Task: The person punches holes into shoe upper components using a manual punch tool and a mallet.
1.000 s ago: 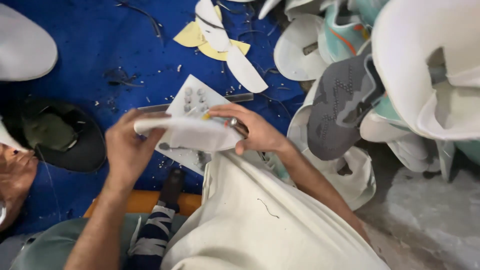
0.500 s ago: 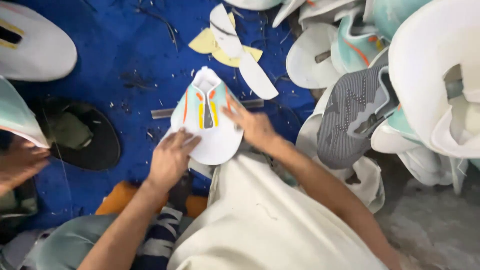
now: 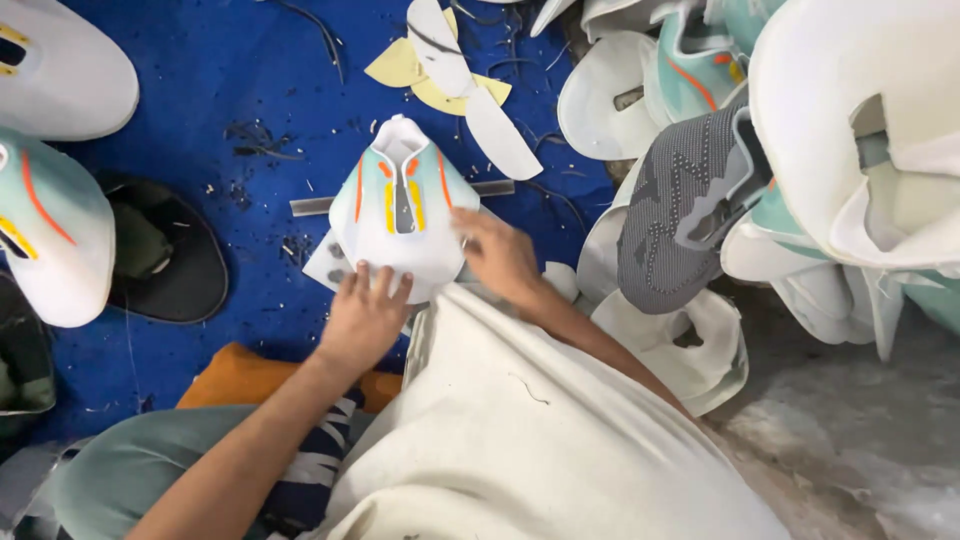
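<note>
A flat white shoe upper point(image 3: 402, 215) with mint panels and orange and yellow stripes lies spread on the blue mat point(image 3: 230, 90). My left hand point(image 3: 365, 315) presses its near left edge with the fingers spread. My right hand point(image 3: 497, 255) rests on its right edge, fingers flat. Under the upper lies a white printed sheet point(image 3: 330, 265) and a thin metal ruler point(image 3: 490, 188). Neither hand grips anything.
Yellow and white cut-out pieces point(image 3: 450, 70) lie beyond the upper. A heap of shoe uppers, white, mint and one grey point(image 3: 680, 200), fills the right side. More uppers point(image 3: 50, 230) and a black round object point(image 3: 165, 255) sit at the left. An orange block point(image 3: 240, 375) lies by my knee.
A second ago both hands held the upper folded. It now lies face up, flattened on the mat, with both hands pressing its near edges.
</note>
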